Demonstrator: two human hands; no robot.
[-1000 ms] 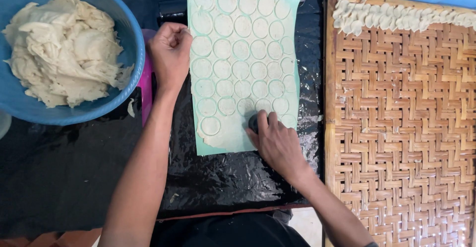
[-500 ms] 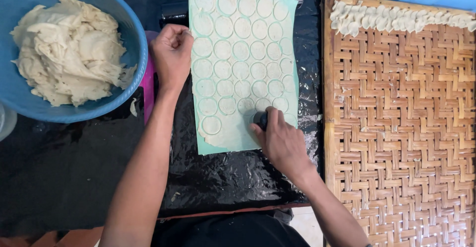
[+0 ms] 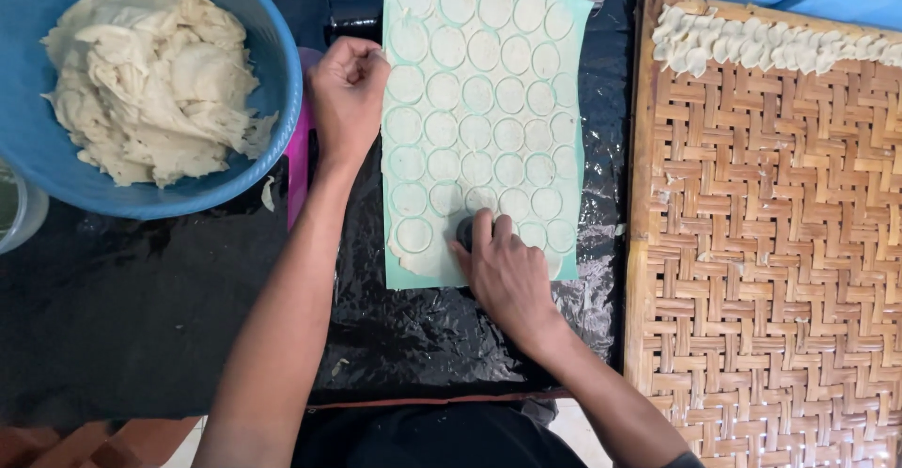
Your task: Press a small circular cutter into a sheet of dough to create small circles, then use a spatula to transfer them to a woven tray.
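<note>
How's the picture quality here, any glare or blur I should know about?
Head view: even daylight, mostly sharp; the black plastic sheet throws crinkly white glare near the right hand; the dough sheet and woven tray read clearly; the left hand casts little shadow; the blue bowl is cropped at the edge.

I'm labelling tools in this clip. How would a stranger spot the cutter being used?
Find the pale green mat covered in dough circles, centre of the black table. At its near edge, the right hand presses a small dark round cutter, the only dark thing on the mat.

Blue bowl [image 3: 272, 83], pale-green mat [image 3: 399, 275]
</note>
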